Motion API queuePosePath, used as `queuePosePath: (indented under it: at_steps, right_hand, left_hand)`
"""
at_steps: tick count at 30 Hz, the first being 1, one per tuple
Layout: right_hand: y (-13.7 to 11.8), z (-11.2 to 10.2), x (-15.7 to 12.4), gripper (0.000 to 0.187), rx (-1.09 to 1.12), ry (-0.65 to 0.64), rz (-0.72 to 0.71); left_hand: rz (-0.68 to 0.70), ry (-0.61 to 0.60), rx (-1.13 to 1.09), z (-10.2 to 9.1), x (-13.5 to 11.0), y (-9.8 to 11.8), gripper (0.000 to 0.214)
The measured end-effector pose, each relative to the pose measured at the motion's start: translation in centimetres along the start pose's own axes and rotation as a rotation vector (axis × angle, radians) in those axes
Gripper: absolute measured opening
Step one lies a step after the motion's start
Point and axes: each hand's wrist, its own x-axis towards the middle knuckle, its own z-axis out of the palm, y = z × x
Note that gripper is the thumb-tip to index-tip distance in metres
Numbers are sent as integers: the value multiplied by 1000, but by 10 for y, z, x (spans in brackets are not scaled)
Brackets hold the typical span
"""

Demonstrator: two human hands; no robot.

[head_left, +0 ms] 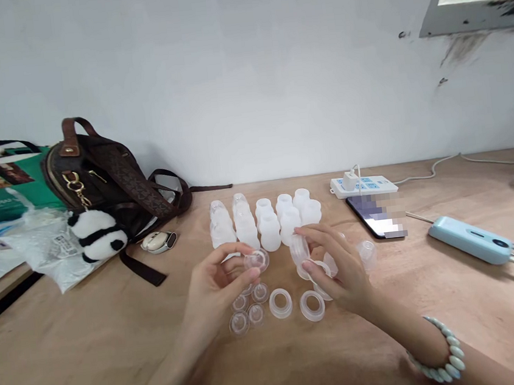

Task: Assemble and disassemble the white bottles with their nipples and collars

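My left hand [214,286] pinches a small clear round cap [257,260] between thumb and fingertips, just above the wooden table [118,354]. My right hand [338,266] grips a translucent white bottle piece [303,255], with more white pieces under the palm. Between the hands lie several clear caps [246,313] and two white rings [296,303]. Behind them stand two rows of small white bottles [264,219], some capped.
A brown bag [108,177] with a panda charm [96,234] sits at the left beside plastic packets [46,245]. A phone [374,217], a power strip [364,185] and a light blue device [471,239] with cables lie at the right.
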Motion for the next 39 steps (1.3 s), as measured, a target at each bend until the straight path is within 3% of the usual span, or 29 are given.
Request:
queuePosePath:
  at_steps: [3,8,13,23,28,34,39]
  right_hand:
    - [-3,-3,0,49,-49,112,-107]
    - [-2,3,-3,56,-118,5,-241]
    - [2,13,-6,49,-111,-83,-154]
    - [8,17,-8,35,-69,-37,-34]
    - [12,14,-8,26,-33,-70,17]
    - [14,15,-9,8,42,-17,50]
    - [11,18,-11,9,151,-9,200]
  left_hand:
    - [-7,22,-58,24,17,-6,26]
    - [-2,-31,-112,38,18,-29,27]
    - [-30,-54,-143,36,13,-33,23]
    - [-76,-24,-192,35,12,-32,30]
    - [-40,2,-96,37,9,-33,28]
    - [-3,-24,-44,38,8,-32,28]
    - [28,-48,-2,37,7,-38,42]
